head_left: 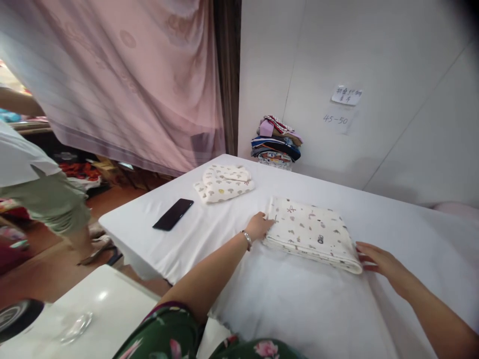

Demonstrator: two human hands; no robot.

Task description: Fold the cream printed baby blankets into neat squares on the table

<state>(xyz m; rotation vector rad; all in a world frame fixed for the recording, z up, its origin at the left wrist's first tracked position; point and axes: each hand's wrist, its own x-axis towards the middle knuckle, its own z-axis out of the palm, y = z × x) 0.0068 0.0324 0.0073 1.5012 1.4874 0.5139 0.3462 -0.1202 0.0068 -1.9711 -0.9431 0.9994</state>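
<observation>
Head view: a folded cream cloth with small printed motifs (309, 232) lies flat on the white-covered worktop (322, 304), right of centre in the frame, its layered edge facing the bottom. At its left end, the left hand (259, 227) has its fingers curled against the side; whether it pinches the fabric, I cannot tell. The right hand (381, 264), lower right, is loosely open with fingers apart, their tips at the cloth's right end, and it has no grip on anything.

The likeliest fault, in my judgement, is the layers sliding out of line: uneven pressure from the two ends could skew the stack or buckle its top. A lift with the right hand so slack might let that end sag and unfold. The bracelet (247, 240) on the left wrist sits close enough that it might snag a loose corner. The worktop's covering is wrinkled left of centre, so dragging the bundle could pull it along, disturbing the phone (173, 214) and the second folded cloth (226, 187) near the centre.
</observation>
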